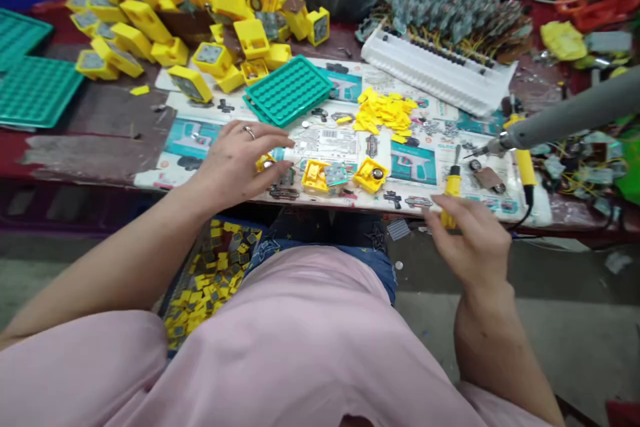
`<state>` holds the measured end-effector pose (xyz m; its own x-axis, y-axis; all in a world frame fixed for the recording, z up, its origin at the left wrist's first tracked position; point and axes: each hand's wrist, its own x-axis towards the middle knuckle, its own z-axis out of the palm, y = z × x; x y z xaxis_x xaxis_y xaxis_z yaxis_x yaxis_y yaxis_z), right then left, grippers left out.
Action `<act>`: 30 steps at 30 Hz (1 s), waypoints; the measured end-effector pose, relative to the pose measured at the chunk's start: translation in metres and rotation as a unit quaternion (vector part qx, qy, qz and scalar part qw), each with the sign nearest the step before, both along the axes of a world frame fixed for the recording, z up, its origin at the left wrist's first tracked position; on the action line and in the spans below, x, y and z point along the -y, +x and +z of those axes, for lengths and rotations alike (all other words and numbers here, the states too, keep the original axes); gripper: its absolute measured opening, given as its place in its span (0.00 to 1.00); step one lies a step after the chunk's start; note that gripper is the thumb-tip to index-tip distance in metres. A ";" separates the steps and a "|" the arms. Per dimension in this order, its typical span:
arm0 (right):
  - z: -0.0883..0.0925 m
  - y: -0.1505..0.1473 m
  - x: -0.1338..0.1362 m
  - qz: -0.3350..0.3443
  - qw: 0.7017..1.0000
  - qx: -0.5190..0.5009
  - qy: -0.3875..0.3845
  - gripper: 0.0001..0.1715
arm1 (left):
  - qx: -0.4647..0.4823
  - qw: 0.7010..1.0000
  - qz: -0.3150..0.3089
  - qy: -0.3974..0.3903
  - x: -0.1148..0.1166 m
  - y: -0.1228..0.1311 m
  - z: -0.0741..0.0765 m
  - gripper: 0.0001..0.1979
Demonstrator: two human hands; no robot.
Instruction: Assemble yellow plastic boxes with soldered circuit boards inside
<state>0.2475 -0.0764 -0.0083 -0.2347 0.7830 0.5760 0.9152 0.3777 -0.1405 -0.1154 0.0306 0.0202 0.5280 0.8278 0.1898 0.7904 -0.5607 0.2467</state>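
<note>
My left hand [243, 163] is over the near edge of the table, thumb and fingers apart around a small yellow casing [265, 162] that is partly hidden under it. To its right lie an opened yellow casing [315, 175] with a grey-green part [336, 175] against it, and another yellow casing [371, 175] with a round metal piece inside. My right hand [467, 230] has its thumb and index finger around the yellow handle of a screwdriver [453, 183], whose tip points away from me. The other fingers of that hand are curled and partly hidden.
Yellow casings [150, 20] are heaped at back left near green trays [43, 90]. A green tray [290, 90], small yellow pieces [383, 112] and a white foam rack [435, 70] lie ahead. A grey power tool [575, 110] hangs at right, beside a soldering-iron-like yellow handle [525, 167].
</note>
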 end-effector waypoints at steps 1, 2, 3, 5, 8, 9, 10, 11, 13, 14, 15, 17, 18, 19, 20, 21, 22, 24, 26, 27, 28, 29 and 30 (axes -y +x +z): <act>-0.002 -0.011 -0.002 0.029 0.999 -0.011 -0.015 0.14 | 0.007 1.000 -0.007 0.009 0.003 -0.004 -0.003 0.22; -0.005 -0.022 -0.005 0.052 0.998 -0.023 -0.029 0.14 | 0.015 1.000 -0.013 0.016 0.007 -0.004 -0.007 0.22; -0.008 -0.033 -0.011 0.065 0.996 -0.035 -0.041 0.15 | 0.021 0.999 -0.017 0.021 0.011 -0.003 -0.012 0.23; -0.014 -0.052 -0.026 0.066 0.994 -0.053 -0.065 0.23 | 0.021 0.999 -0.022 0.020 0.016 0.006 -0.020 0.28; -0.022 -0.071 -0.047 0.047 0.990 -0.073 -0.115 0.40 | 0.004 0.999 -0.037 0.010 0.020 0.024 -0.030 0.34; -0.023 -0.074 -0.052 0.043 0.987 -0.080 -0.131 0.41 | -0.001 0.999 -0.044 0.009 0.019 0.028 -0.033 0.35; -0.024 -0.076 -0.055 0.040 0.984 -0.090 -0.145 0.41 | -0.004 0.999 -0.050 0.010 0.019 0.029 -0.034 0.34; -0.024 -0.076 -0.056 0.035 0.982 -0.104 -0.157 0.39 | -0.005 0.998 -0.055 0.012 0.018 0.028 -0.035 0.34; -0.021 -0.072 -0.054 0.020 0.974 -0.143 -0.174 0.37 | -0.001 0.998 -0.062 0.018 0.016 0.019 -0.037 0.34; -0.019 -0.069 -0.052 0.011 0.969 -0.166 -0.181 0.38 | 0.003 0.997 -0.068 0.019 0.015 0.012 -0.038 0.34; -0.016 -0.067 -0.050 0.003 0.964 -0.187 -0.190 0.39 | 0.010 0.997 -0.077 0.019 0.015 0.004 -0.038 0.34; -0.011 -0.064 -0.047 -0.005 0.955 -0.210 -0.209 0.40 | 0.025 0.995 -0.095 0.018 0.015 -0.012 -0.041 0.33; -0.008 -0.065 -0.046 -0.005 0.953 -0.213 -0.217 0.40 | 0.035 0.994 -0.103 0.020 0.015 -0.018 -0.042 0.32; -0.004 -0.067 -0.046 -0.001 0.951 -0.215 -0.222 0.39 | 0.046 0.993 -0.110 0.026 0.016 -0.024 -0.044 0.31; 0.000 -0.071 -0.047 0.009 0.950 -0.217 -0.224 0.39 | 0.059 0.991 -0.114 0.037 0.016 -0.029 -0.045 0.31; 0.004 -0.076 -0.049 0.024 0.949 -0.221 -0.226 0.39 | 0.074 0.989 -0.118 0.050 0.016 -0.033 -0.046 0.31; 0.009 -0.081 -0.051 0.043 0.946 -0.223 -0.230 0.39 | 0.089 0.986 -0.122 0.064 0.016 -0.037 -0.046 0.31; 0.021 -0.093 -0.055 0.086 0.940 -0.213 -0.253 0.39 | 0.125 0.980 -0.123 0.090 0.017 -0.047 -0.047 0.31; 0.034 -0.103 -0.060 0.119 0.939 -0.170 -0.275 0.38 | 0.170 0.972 -0.112 0.114 0.017 -0.061 -0.047 0.29; 0.041 -0.107 -0.062 0.127 0.943 -0.137 -0.277 0.38 | 0.197 0.967 -0.103 0.126 0.017 -0.069 -0.046 0.27; 0.048 -0.112 -0.064 0.132 0.948 -0.102 -0.272 0.37 | 0.227 0.960 -0.095 0.136 0.018 -0.077 -0.046 0.24; 0.055 -0.117 -0.065 0.134 0.953 -0.067 -0.262 0.38 | 0.255 0.952 -0.088 0.142 0.018 -0.084 -0.044 0.20; 0.063 -0.123 -0.065 0.135 0.958 -0.037 -0.252 0.38 | 0.280 0.946 -0.086 0.141 0.018 -0.090 -0.042 0.17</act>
